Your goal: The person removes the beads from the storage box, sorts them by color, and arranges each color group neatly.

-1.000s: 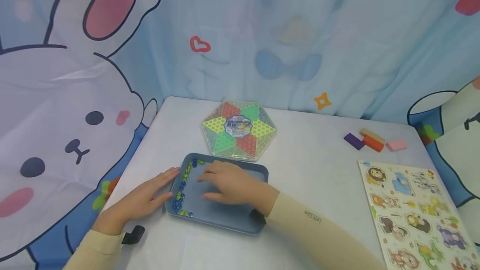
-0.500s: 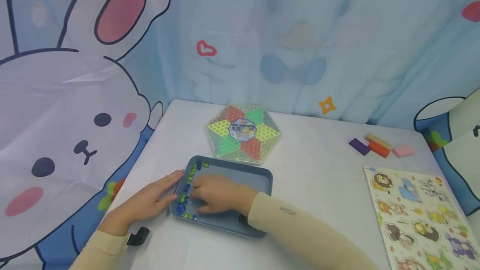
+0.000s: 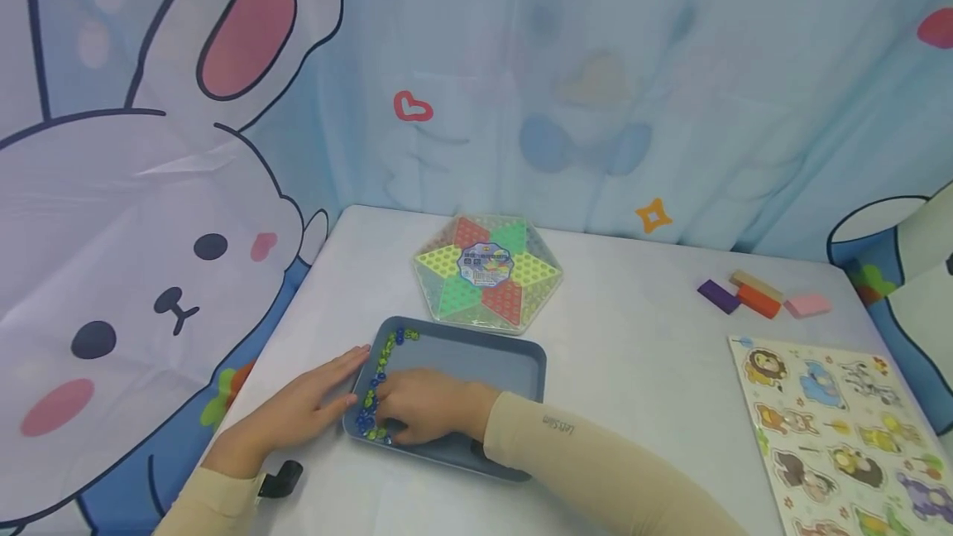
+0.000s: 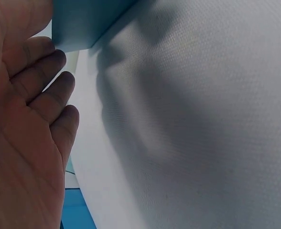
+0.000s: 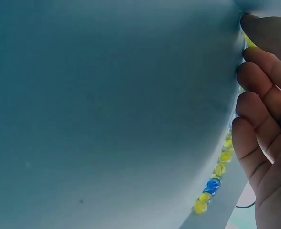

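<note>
A shallow blue-grey tray [image 3: 476,358] lies on the white table. Blue marbles [image 3: 365,422] and yellow-green marbles [image 3: 385,354] line its left side, bending round both left corners. Inside the tray, my right hand [image 3: 430,405] reaches to that row near the lower left corner, fingers slightly bent and tips down by the marbles. In the right wrist view, thumb and index stand apart, with a yellow marble [image 5: 249,42] showing behind them; I see nothing pinched. My left hand [image 3: 286,416] lies outside the tray, its relaxed fingers against the left rim.
Behind the tray lies a hexagonal Chinese checkers board [image 3: 487,271] in clear packaging. At the right are an orange block [image 3: 759,302], a purple block [image 3: 719,297], a pink block [image 3: 807,305] and a tan one. A flat animal puzzle board [image 3: 834,428] lies in front of them.
My right hand has moved left and toward the near side of the tray, up to the marbles. My left hand stays at the rim. The head view has shifted slightly.
</note>
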Tool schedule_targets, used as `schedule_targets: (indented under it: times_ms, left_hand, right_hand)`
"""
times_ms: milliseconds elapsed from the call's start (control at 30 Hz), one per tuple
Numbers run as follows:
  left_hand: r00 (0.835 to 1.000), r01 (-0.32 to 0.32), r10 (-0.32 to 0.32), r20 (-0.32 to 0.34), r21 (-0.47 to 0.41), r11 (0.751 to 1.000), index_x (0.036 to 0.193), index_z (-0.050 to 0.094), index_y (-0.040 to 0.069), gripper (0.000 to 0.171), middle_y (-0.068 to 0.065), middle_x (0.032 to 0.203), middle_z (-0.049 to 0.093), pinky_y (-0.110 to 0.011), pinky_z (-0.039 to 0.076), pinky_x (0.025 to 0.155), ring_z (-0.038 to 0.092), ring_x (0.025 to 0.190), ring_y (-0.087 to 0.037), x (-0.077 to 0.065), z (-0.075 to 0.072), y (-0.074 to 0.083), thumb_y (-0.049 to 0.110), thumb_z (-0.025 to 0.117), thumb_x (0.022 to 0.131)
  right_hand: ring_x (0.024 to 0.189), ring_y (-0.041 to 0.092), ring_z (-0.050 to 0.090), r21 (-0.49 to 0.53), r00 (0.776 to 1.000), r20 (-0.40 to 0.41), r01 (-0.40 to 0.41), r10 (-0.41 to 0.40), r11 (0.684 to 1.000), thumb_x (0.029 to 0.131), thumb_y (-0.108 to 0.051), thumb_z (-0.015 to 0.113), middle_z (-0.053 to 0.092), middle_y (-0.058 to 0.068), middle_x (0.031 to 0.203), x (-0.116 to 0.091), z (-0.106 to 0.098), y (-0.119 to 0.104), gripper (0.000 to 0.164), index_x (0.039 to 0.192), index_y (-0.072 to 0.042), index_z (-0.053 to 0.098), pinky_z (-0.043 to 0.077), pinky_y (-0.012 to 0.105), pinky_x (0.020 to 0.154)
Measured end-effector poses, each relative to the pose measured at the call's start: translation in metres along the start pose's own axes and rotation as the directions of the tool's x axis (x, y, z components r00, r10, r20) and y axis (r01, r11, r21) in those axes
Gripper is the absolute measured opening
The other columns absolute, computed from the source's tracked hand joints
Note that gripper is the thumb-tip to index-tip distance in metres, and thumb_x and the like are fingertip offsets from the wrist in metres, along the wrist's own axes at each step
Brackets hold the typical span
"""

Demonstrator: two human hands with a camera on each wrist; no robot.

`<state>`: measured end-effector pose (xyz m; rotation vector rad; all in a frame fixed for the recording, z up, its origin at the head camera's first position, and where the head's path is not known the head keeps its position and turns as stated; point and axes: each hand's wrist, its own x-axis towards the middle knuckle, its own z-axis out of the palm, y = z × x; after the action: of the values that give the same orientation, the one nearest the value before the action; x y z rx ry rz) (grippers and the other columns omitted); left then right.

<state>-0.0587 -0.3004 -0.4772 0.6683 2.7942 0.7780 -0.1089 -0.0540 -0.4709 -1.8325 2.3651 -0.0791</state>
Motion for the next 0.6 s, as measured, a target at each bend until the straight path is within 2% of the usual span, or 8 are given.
schedule_targets:
  times_ms: [267,400,600]
  left_hand:
    - [1.0,-0.006,0.006,-0.013,0.002,1.0,0.164,0.036,0.015,0.064,-0.002,0.17,0.037,-0.056,0.039,0.121,0.039,0.155,-0.03,0.0004,0.0013,-0.0005,0.028,0.061,0.107]
    - [1.0,-0.012,0.012,-0.012,-0.001,1.0,0.164,0.036,0.015,0.064,-0.002,0.17,0.037,-0.056,0.039,0.121,0.039,0.155,-0.03,0.0012,0.0016,-0.0016,0.029,0.061,0.107]
    - [1.0,-0.001,0.001,-0.011,0.002,1.0,0.164,0.036,0.017,0.064,-0.001,0.17,0.037,-0.056,0.039,0.121,0.039,0.155,-0.03,0.0005,0.0018,-0.0022,0.031,0.061,0.107]
  right_hand:
    - [0.099,0.0,0.065,0.032,1.0,-0.013,0.019,-0.019,0.999,0.089,-0.035,0.083,0.073,-0.014,0.104,0.0007,0.0011,-0.0006,0.02,0.109,-0.031,0.081,0.054,0.015,0.091]
    - [0.102,0.0,0.067,0.044,1.0,-0.003,0.025,-0.025,0.999,0.089,-0.032,0.083,0.074,-0.015,0.104,0.0014,0.0007,-0.0012,0.017,0.106,-0.032,0.081,0.055,0.014,0.095]
    - [0.102,0.001,0.066,0.02,0.999,0.017,0.046,-0.046,0.999,0.09,-0.031,0.082,0.073,-0.015,0.103,0.0027,-0.0012,-0.0016,0.014,0.105,-0.032,0.081,0.054,0.015,0.095]
